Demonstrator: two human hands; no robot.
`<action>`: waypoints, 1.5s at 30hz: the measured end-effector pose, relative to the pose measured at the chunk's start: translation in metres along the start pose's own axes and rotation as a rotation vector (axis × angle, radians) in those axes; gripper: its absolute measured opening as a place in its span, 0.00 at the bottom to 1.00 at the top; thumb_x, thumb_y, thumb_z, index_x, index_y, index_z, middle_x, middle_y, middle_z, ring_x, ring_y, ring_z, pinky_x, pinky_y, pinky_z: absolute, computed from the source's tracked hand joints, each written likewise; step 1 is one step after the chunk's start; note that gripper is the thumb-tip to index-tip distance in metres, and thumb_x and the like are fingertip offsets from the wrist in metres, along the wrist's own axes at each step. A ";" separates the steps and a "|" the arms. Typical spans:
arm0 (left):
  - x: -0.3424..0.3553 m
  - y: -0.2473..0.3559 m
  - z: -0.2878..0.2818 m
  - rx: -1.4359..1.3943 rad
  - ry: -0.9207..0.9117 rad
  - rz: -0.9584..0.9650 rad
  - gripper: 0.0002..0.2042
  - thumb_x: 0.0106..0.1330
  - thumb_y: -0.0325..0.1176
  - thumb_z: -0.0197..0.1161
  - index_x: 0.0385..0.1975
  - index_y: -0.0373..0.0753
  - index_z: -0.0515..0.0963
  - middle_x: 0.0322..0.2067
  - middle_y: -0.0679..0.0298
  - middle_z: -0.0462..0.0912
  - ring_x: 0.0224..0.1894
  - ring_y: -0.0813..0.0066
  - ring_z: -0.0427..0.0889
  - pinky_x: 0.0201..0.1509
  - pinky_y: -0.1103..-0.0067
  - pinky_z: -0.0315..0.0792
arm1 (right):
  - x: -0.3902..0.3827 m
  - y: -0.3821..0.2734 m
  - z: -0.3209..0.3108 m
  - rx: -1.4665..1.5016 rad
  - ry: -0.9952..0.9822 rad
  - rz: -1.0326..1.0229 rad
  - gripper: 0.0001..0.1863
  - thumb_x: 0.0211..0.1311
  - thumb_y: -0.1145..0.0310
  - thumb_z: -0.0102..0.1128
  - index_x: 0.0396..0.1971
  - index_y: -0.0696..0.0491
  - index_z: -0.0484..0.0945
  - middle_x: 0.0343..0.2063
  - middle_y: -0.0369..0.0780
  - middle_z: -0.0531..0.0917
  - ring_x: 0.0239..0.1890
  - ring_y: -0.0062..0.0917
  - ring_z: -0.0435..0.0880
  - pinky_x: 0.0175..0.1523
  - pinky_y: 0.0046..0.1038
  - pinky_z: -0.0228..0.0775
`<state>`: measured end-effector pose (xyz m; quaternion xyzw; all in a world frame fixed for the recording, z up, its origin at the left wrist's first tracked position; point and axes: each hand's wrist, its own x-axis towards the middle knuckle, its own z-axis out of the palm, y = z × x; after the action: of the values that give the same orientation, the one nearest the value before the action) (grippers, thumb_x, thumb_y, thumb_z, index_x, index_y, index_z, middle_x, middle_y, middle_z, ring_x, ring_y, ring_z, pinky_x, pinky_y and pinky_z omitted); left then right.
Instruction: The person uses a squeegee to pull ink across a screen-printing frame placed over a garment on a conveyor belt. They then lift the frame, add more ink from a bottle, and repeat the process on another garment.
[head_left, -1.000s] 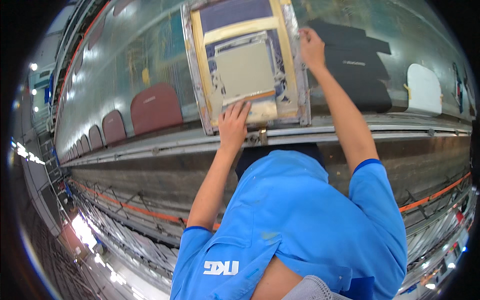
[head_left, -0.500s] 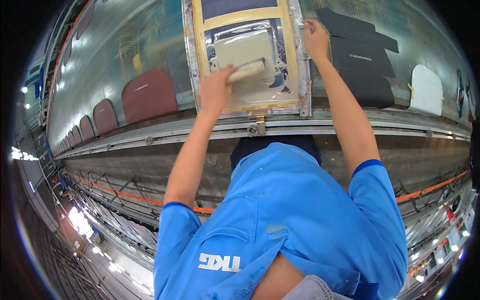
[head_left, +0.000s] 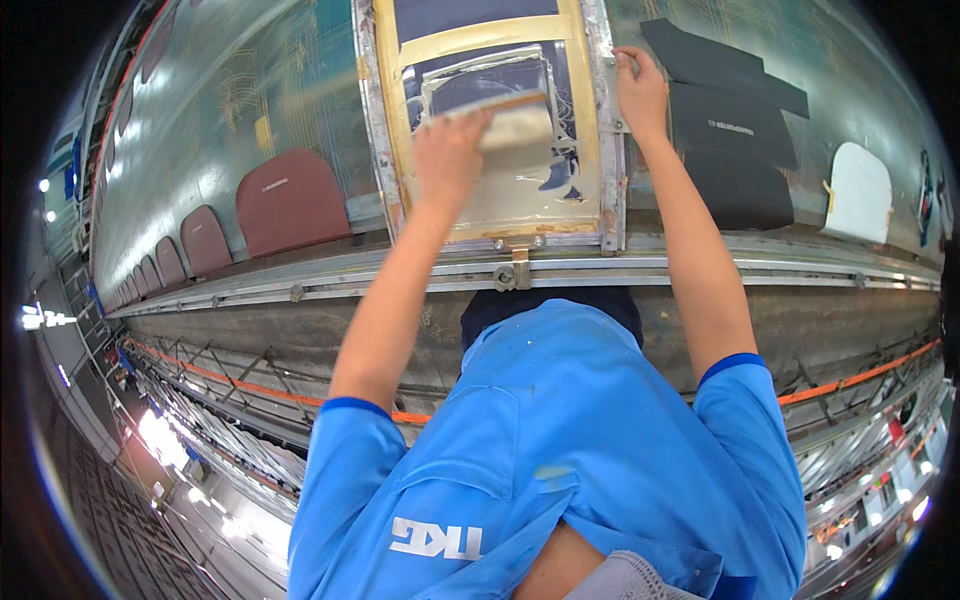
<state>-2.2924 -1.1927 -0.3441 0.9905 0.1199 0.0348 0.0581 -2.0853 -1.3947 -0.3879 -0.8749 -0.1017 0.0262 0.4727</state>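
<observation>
My left hand (head_left: 448, 160) is closed round a squeegee (head_left: 520, 122), smeared by motion, with a pale blade and a brown upper edge. The squeegee lies across a screen-printing frame (head_left: 614, 180), over its dark mesh (head_left: 490, 82). Cream-coloured ink (head_left: 500, 195) covers the mesh on the near side of the squeegee. Yellowish tape borders the mesh inside the metal frame. At the frame's right side my right hand (head_left: 642, 98) has its fingertips bent onto the edge. What lies under my left palm is hidden.
Maroon rounded panels (head_left: 292, 205) stand in a row along the table to the left. Dark grey panels (head_left: 730, 135) and a white rounded piece (head_left: 858, 192) lie to the right. A metal rail (head_left: 400, 277) with a bracket (head_left: 520, 268) runs along the table's near edge.
My left hand and the squeegee have moved away from me and slightly right, uncovering dark mesh beyond. The squeegee has turned nearly level. My right hand stays at the frame's edge.
</observation>
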 end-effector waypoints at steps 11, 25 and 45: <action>0.058 -0.018 -0.029 -0.184 -0.181 -0.093 0.24 0.51 0.24 0.67 0.49 0.56 0.84 0.41 0.65 0.88 0.43 0.60 0.85 0.47 0.65 0.76 | 0.004 -0.004 -0.007 0.007 -0.001 0.052 0.13 0.71 0.58 0.55 0.44 0.47 0.83 0.31 0.48 0.85 0.31 0.44 0.84 0.42 0.40 0.72; -0.039 0.025 -0.015 -0.155 -0.078 0.022 0.27 0.45 0.19 0.65 0.48 0.53 0.83 0.50 0.75 0.85 0.53 0.74 0.81 0.48 0.74 0.68 | 0.013 0.014 -0.012 0.020 -0.092 0.100 0.14 0.72 0.56 0.53 0.46 0.47 0.81 0.35 0.48 0.86 0.39 0.46 0.85 0.46 0.41 0.73; -0.065 0.064 -0.011 -0.083 0.019 0.030 0.24 0.48 0.21 0.62 0.47 0.51 0.84 0.51 0.78 0.85 0.50 0.76 0.81 0.46 0.73 0.68 | 0.017 0.021 -0.029 0.076 -0.071 0.078 0.13 0.69 0.57 0.56 0.44 0.47 0.84 0.38 0.47 0.86 0.43 0.42 0.84 0.49 0.36 0.72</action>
<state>-2.3410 -1.2691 -0.3294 0.9885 0.1040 0.0501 0.0978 -2.0616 -1.4262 -0.3881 -0.8583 -0.0831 0.0796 0.5001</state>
